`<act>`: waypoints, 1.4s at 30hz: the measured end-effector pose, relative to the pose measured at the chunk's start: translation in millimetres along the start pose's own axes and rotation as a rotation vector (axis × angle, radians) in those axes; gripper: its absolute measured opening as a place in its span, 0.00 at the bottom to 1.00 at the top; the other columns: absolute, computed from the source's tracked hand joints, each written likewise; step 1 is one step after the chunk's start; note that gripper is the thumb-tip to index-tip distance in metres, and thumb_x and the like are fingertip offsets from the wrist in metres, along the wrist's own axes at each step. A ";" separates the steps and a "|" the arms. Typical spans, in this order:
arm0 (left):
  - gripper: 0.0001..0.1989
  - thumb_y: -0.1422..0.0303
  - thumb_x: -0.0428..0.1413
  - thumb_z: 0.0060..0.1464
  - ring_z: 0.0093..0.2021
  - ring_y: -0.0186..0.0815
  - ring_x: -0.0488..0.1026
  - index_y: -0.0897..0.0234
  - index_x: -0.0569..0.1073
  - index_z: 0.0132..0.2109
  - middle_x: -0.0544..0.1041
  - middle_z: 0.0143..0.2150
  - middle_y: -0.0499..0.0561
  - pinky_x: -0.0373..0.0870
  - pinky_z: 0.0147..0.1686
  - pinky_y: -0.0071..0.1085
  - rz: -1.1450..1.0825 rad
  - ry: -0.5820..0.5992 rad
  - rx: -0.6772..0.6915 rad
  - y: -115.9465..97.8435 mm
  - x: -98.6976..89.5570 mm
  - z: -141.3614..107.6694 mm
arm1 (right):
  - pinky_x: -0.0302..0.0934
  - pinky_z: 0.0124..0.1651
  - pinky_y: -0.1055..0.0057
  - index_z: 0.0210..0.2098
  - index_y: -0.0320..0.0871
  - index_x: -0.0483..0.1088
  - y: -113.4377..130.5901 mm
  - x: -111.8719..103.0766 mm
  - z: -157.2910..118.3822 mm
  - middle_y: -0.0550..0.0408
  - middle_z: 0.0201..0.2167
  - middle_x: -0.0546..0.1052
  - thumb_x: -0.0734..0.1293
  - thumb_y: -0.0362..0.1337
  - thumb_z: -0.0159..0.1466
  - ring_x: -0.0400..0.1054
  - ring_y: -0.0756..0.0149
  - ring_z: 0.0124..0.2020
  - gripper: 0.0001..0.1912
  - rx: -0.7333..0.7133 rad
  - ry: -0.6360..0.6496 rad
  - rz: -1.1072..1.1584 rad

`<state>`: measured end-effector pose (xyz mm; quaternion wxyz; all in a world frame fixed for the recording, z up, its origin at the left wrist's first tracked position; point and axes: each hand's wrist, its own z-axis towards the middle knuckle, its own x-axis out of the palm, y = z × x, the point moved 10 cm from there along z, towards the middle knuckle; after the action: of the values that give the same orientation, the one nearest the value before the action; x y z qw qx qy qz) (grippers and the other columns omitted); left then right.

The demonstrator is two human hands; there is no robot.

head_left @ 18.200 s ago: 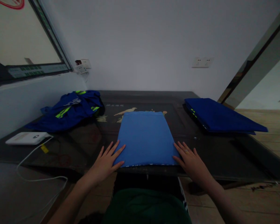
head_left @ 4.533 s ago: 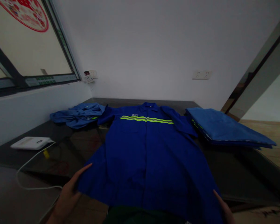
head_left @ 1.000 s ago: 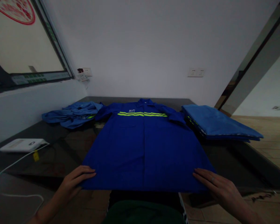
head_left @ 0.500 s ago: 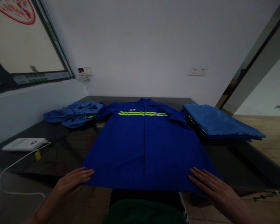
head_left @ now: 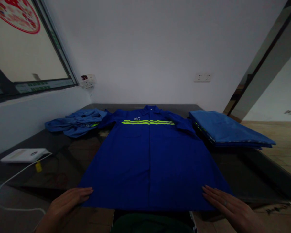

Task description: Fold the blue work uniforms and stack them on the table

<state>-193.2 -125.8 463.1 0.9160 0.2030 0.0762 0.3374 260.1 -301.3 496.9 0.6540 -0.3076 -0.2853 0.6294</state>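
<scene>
A dark blue work jacket (head_left: pixel 126 155) lies face up and spread out, with its collar away from me and its hem toward me. Yellow-green reflective stripes (head_left: pixel 135 122) cross the chest, and a small white logo sits above them on the left. My left hand (head_left: pixel 71 199) rests with its fingers stretched flat on the lower left corner. At the lower right corner, my right hand (head_left: pixel 226 202), with a ring on one finger, lies in the same way. Both thumbs are hidden from view. The hem hangs past the table's front edge.
The dark table (head_left: pixel 247 171) carries a folded stack of blue garments (head_left: pixel 228 127) on the right. At the back left lies a rumpled blue garment (head_left: pixel 80 121). A white device (head_left: pixel 24 155) with a cable (head_left: pixel 21 170) stands at the left. Behind the table is a wall (head_left: pixel 145 51) with sockets.
The hem and both hands sit lower and closer to me, and the hands are slightly farther apart. The whole view has also shifted a little. Fingers remain flat on the jacket.
</scene>
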 end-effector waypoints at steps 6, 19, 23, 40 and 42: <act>0.09 0.57 0.58 0.54 0.47 0.40 0.76 0.53 0.77 0.39 0.79 0.47 0.49 0.74 0.48 0.34 0.096 0.071 0.081 -14.6 4.2 5.3 | 0.73 0.42 0.72 0.54 0.52 0.72 7.8 -11.1 6.4 0.55 0.49 0.77 0.64 0.42 0.65 0.75 0.62 0.45 0.18 -0.057 0.007 -0.052; 0.12 0.68 0.48 0.62 0.53 0.39 0.71 0.64 0.74 0.46 0.77 0.49 0.55 0.64 0.57 0.40 -0.064 0.033 0.156 -82.8 82.6 321.3 | 0.60 0.59 0.58 0.54 0.40 0.70 -58.7 66.0 244.6 0.43 0.57 0.70 0.59 0.43 0.69 0.64 0.55 0.58 0.20 0.120 0.200 0.121; 0.21 0.63 0.47 0.64 0.64 0.45 0.59 0.65 0.66 0.61 0.65 0.63 0.60 0.56 0.62 0.44 0.046 0.303 -0.070 5.5 175.1 341.9 | 0.50 0.64 0.49 0.62 0.40 0.63 -90.7 136.3 260.8 0.41 0.65 0.59 0.59 0.49 0.68 0.53 0.50 0.65 0.27 0.207 0.348 0.143; 0.27 0.54 0.40 0.65 0.71 0.43 0.43 0.49 0.52 0.68 0.48 0.71 0.48 0.43 0.66 0.51 0.225 0.447 -0.330 66.8 214.9 296.8 | 0.37 0.67 0.45 0.68 0.53 0.50 -112.6 177.3 223.3 0.53 0.69 0.48 0.52 0.53 0.69 0.40 0.56 0.70 0.30 0.342 0.429 0.164; 0.27 0.53 0.40 0.65 0.71 0.43 0.43 0.48 0.52 0.68 0.49 0.71 0.48 0.42 0.66 0.51 0.211 0.434 -0.326 61.6 212.4 290.0 | 0.37 0.67 0.45 0.68 0.53 0.49 -107.5 176.1 217.4 0.53 0.69 0.48 0.53 0.52 0.69 0.40 0.56 0.70 0.30 0.338 0.426 0.154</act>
<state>12.4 -38.4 751.4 0.8586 -0.0172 0.1938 0.4742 172.3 -118.0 717.2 0.6916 -0.3403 -0.0081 0.6370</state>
